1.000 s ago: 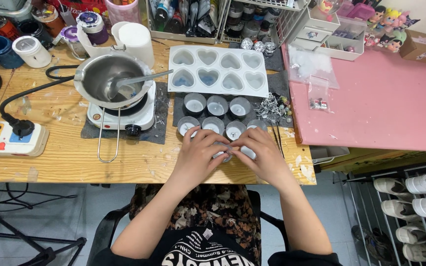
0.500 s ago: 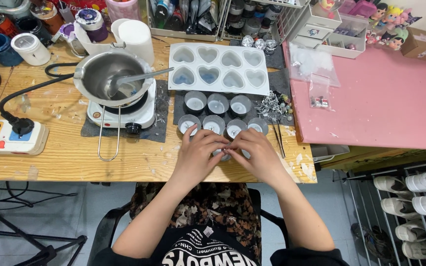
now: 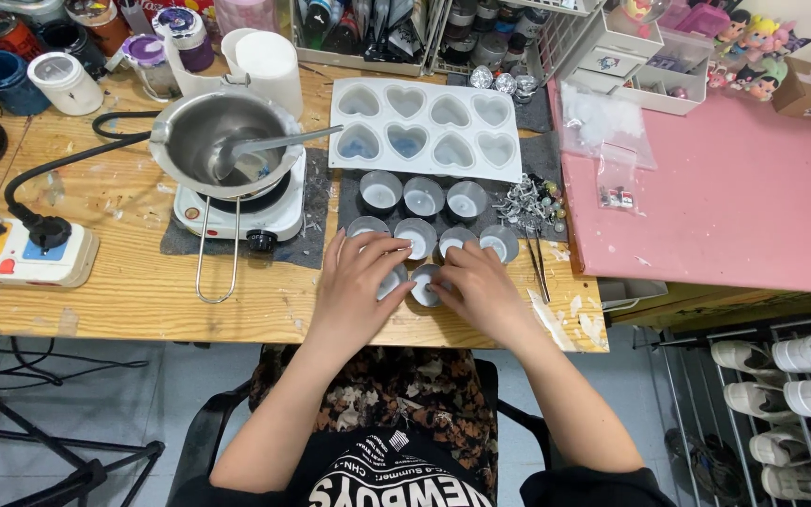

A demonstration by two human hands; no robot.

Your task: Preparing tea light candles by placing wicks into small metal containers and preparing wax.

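Just in front of the white heart-shaped silicone mould [image 3: 424,130], both hands cupped one small round metal candle tin [image 3: 423,284]: left hand [image 3: 357,286] touching its left side, right hand [image 3: 477,289] gripping its right, equally near.

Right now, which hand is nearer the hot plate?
Left. The left hand rests on the small cups at the table's front edge, just right of the hot plate. The right hand is further right, beyond those cups.
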